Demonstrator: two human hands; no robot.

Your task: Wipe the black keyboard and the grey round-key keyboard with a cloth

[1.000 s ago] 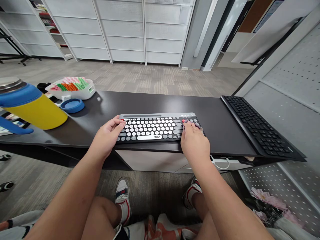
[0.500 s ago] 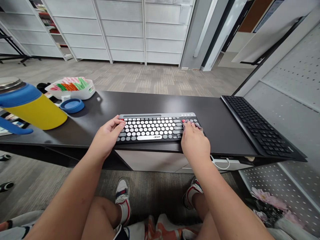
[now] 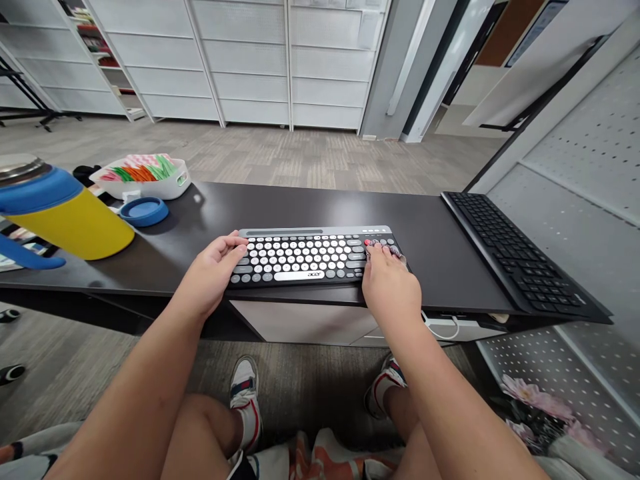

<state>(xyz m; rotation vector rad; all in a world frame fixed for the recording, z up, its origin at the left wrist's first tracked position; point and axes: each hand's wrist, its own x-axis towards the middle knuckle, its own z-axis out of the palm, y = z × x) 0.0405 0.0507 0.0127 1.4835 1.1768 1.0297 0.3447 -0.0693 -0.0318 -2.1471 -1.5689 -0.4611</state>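
Note:
A grey and black acer keyboard [image 3: 300, 275] with round white and grey keys lies flat near the front edge of the dark desk. At its left end, my left hand [image 3: 211, 273] grips the side, with thumb and fingers close together by the edge keys. My right hand [image 3: 393, 283] rests over the number keys on the right end, fingers together and bent down. Under and beside those fingers shows a small crumpled, greyish patterned piece [image 3: 397, 252] that looks like cloth; most of it is hidden.
A black keyboard [image 3: 520, 260] lies at the desk's right end beside a perforated white panel [image 3: 590, 153]. On the left stand a yellow and blue tumbler [image 3: 75, 217], a blue lid [image 3: 144, 212] and a white basket [image 3: 175, 185] of colourful packets. Pale pink flowers [image 3: 537, 397] are low right.
My left hand has shifted slightly to the left along the keyboard's end. My right hand and the keyboard look almost unmoved.

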